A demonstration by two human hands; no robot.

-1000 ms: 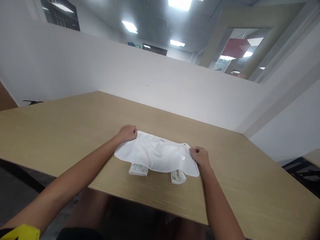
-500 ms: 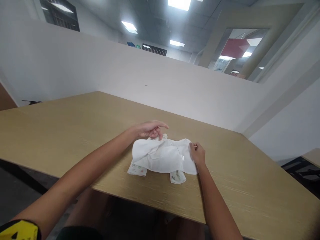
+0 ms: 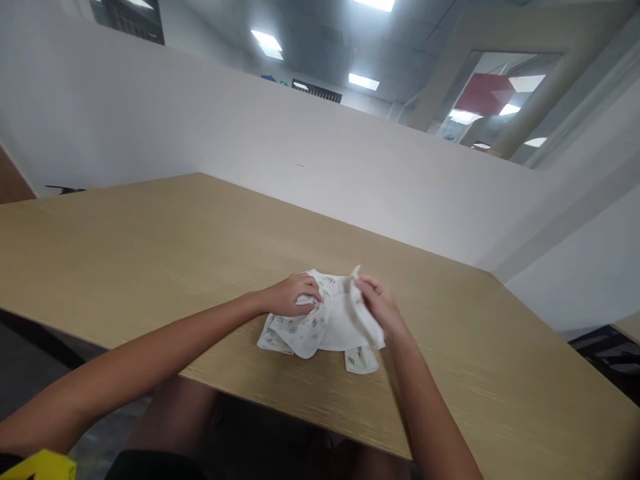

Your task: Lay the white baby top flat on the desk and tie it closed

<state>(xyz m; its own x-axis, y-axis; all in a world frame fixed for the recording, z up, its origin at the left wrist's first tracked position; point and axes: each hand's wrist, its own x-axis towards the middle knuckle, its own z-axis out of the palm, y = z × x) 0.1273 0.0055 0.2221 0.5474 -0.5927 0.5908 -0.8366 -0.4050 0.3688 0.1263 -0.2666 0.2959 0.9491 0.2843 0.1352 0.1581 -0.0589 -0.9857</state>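
A small white baby garment with little printed figures lies on the table in front of me, its plain inner side showing in the middle. My left hand is closed on the left flap, which is folded over so that its printed side faces up. With the fingers of my right hand I pinch the right edge, which stands raised off the rest of the cloth. Two short printed ends stick out below, a left one partly under the flap and a right one.
The wooden table reaches back to a low white partition wall. Its front edge runs just above my legs. A dark object stands beyond the table's right edge.
The left flap has been turned over toward the middle, printed side up, and my left hand has come down onto it. My right hand has moved left and lifted the right edge.
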